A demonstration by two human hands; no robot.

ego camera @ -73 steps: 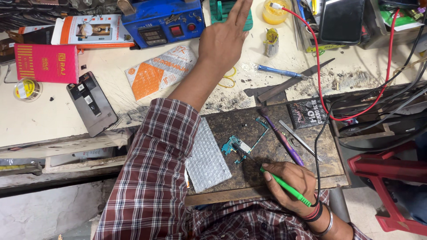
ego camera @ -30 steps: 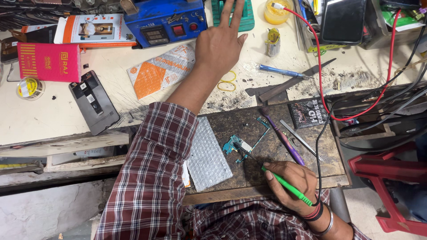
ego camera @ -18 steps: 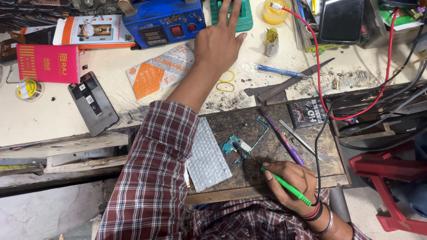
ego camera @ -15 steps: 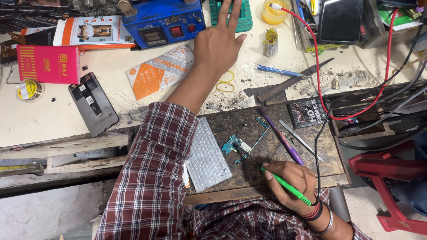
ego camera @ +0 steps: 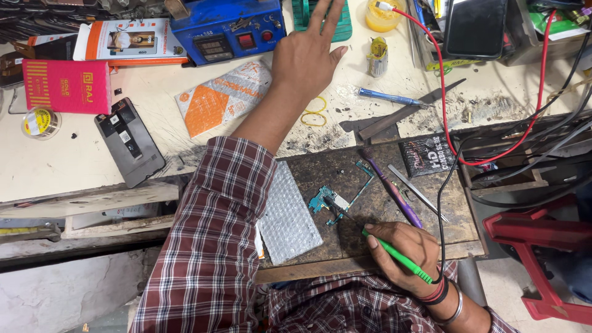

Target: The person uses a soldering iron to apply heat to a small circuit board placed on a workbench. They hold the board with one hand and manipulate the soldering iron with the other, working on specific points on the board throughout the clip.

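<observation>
Left hand (ego camera: pixel 306 58) now spread-fingered, empty, stretched farther to green tray (ego camera: pixel 320 18) at top centre; right hand (ego camera: pixel 401 250) gripping green tool (ego camera: pixel 394 256), tip on circuit board (ego camera: pixel 330 200) mid-frame.

Far left of my bench lie a pink box (ego camera: pixel 66 85) and an orange-white package (ego camera: pixel 131 41); an orange-grey pouch (ego camera: pixel 223 97) sits centre, a dark screen (ego camera: pixel 475 28) far right

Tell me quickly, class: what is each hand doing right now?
Left hand: open, fingers spread, holding nothing, reaching over the bench toward the green mat.
Right hand: closed on the green tool, its tip at the small circuit board.
</observation>
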